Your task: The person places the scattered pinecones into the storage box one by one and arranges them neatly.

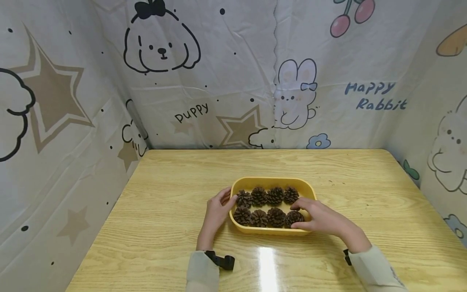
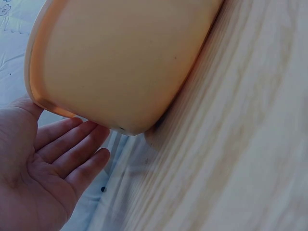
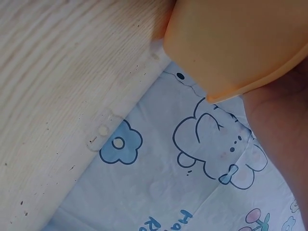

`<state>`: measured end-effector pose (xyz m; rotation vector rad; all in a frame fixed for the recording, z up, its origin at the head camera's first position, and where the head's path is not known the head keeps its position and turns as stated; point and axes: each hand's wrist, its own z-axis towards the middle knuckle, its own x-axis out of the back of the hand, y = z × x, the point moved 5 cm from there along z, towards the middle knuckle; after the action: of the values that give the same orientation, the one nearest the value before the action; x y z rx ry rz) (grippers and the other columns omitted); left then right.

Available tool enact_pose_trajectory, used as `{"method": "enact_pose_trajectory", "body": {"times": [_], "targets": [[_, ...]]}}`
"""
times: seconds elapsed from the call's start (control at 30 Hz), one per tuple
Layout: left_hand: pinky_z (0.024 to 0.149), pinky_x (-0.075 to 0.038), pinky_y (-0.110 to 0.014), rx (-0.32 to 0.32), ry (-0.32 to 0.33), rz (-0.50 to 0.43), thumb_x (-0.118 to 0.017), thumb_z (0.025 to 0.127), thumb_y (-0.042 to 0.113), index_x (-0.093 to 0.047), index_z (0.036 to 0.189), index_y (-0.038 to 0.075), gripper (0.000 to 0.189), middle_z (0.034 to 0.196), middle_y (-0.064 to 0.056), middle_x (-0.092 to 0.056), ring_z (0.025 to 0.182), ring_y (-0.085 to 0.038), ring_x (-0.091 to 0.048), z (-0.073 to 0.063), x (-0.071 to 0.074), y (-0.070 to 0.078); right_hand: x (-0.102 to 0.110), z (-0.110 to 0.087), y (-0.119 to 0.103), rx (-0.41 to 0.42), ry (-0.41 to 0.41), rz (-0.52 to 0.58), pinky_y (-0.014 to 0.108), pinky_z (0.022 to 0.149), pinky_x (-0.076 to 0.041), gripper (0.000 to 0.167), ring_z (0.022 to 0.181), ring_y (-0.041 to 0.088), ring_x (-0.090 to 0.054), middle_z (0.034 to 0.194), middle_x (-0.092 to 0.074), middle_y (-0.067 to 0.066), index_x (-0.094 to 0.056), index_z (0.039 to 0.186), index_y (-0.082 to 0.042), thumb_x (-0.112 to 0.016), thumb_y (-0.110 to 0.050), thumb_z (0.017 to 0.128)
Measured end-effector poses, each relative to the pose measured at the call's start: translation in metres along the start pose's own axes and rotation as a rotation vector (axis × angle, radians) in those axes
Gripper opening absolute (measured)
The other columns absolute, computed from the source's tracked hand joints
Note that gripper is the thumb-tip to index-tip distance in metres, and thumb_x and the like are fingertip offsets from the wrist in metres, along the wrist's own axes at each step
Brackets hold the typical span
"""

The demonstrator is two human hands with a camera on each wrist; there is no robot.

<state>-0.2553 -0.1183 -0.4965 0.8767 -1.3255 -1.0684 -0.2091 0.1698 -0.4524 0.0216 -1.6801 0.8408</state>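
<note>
A yellow plastic basin [image 1: 273,231] with rounded corners stands on the table. Inside it, several brown pine cones [image 1: 259,196] lie in two rows. My left hand [image 1: 219,206] holds the basin's left end, thumb over the rim and the other fingers against the outer wall. In the left wrist view, that left hand [image 2: 55,159] shows its palm and fingers beside the basin [image 2: 125,57]. Reaching over the right rim, my right hand [image 1: 321,217] has thumb and fingers around the front-right pine cone [image 1: 294,219]. The right wrist view hides these fingers behind the basin [image 3: 236,43].
The wooden table [image 1: 175,186] extends around the basin on all sides. A printed cloth [image 1: 233,73] with cartoon animals hangs behind the table and along both sides. Dark straps with a small black device [image 1: 228,263] sit at the wrists.
</note>
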Motion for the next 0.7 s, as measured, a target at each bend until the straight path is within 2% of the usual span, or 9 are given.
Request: {"method": "enact_pose_trajectory", "body": {"times": [0.7], "targets": [[0.103,-0.056,-0.036,-0.004,-0.010,0.007,-0.064,0.096,0.027,-0.056,0.137,0.004,0.048,0.133,-0.018,-0.062,0.123,-0.033,-0.061,-0.0006,0.0011,-0.0004,0.0016,-0.0028,0.0017,0.050,0.034,0.031,0.050,0.094,-0.056,0.052,0.111,0.030,-0.062,0.120,-0.067,0.008,-0.062,0.123,-0.004,-0.068,-0.044,0.090]]}}
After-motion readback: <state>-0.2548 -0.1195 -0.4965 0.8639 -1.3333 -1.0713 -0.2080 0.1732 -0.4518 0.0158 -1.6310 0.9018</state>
